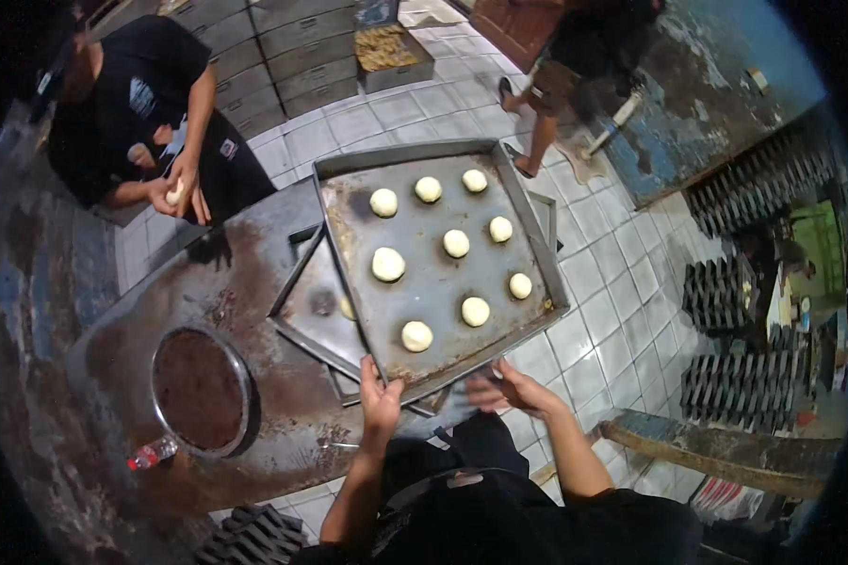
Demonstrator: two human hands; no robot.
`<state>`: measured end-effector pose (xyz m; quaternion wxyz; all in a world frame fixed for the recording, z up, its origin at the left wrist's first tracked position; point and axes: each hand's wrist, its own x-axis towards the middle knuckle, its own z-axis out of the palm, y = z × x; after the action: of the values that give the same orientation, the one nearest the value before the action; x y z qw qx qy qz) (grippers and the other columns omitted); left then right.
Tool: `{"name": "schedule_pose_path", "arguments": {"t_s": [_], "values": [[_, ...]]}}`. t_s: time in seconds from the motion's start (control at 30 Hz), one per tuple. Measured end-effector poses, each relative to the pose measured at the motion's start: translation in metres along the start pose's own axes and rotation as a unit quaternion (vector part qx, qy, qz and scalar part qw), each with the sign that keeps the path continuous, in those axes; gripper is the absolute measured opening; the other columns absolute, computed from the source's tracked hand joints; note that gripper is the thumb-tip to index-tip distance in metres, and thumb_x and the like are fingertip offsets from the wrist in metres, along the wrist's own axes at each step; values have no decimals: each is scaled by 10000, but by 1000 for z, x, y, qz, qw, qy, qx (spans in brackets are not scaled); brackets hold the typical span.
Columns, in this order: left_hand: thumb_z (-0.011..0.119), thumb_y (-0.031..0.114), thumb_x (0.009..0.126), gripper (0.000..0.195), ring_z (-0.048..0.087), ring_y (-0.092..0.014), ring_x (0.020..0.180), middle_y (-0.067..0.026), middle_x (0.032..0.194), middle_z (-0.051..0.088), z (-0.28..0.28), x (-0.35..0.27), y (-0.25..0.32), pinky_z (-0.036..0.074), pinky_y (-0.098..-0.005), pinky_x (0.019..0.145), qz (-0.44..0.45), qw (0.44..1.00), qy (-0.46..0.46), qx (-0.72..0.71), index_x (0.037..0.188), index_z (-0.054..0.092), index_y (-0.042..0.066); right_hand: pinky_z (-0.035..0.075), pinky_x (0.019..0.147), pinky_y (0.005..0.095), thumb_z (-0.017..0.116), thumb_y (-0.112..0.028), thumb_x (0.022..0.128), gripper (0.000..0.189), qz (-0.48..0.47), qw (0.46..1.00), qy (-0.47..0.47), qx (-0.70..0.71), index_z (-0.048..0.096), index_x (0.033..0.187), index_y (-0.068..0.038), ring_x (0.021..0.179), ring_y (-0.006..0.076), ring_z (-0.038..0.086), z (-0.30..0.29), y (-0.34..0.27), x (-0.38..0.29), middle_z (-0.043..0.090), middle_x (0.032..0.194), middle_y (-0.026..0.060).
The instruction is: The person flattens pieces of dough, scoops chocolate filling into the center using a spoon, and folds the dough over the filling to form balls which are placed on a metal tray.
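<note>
A metal baking tray (424,296) with low raised walls lies before me, tilted slightly in view. Several round pale dough balls (456,244) sit spaced apart on it. My left hand (379,406) grips its near left corner, thumb over the wall. Just off the near edge, my right hand (516,390) is blurred, its fingers spread and nothing visible in them. Beneath the tray, at a different angle, is another metal tray (311,304); part of a pale dough ball (348,308) shows there, the rest hidden.
A round pan (201,392) with dark brown contents and a red-capped bottle (152,453) stand on the worn table (290,438). Across it, a person (141,120) handles a dough piece (175,193). Another person (572,70) stands by a blue worn table (707,92). Stacked dark moulds (742,392) are right.
</note>
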<state>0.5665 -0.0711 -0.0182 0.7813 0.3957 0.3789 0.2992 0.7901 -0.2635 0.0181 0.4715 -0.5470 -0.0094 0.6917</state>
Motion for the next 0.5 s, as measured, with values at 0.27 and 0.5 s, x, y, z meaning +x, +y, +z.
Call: {"name": "schedule_pose_path", "arguments": {"t_s": [0.27, 0.5], "values": [[718, 94, 976, 856, 555, -266, 1337, -198, 1440, 511, 219, 63, -116, 512, -396, 1069, -94, 978, -156, 99, 1619, 164, -14, 483, 614, 318, 555, -102, 809, 84, -245, 850, 354, 303, 609, 871, -120, 753, 155, 586, -224, -18, 64, 606, 854, 8], [677, 140, 1026, 756, 699, -185, 979, -138, 1442, 562, 253, 26, -161, 580, -333, 811, -204, 902, -260, 277, 1657, 263, 99, 365, 506, 309, 516, -73, 776, 71, -207, 844, 448, 211, 535, 736, -129, 615, 143, 479, -474, -59, 132, 523, 737, -2]]}}
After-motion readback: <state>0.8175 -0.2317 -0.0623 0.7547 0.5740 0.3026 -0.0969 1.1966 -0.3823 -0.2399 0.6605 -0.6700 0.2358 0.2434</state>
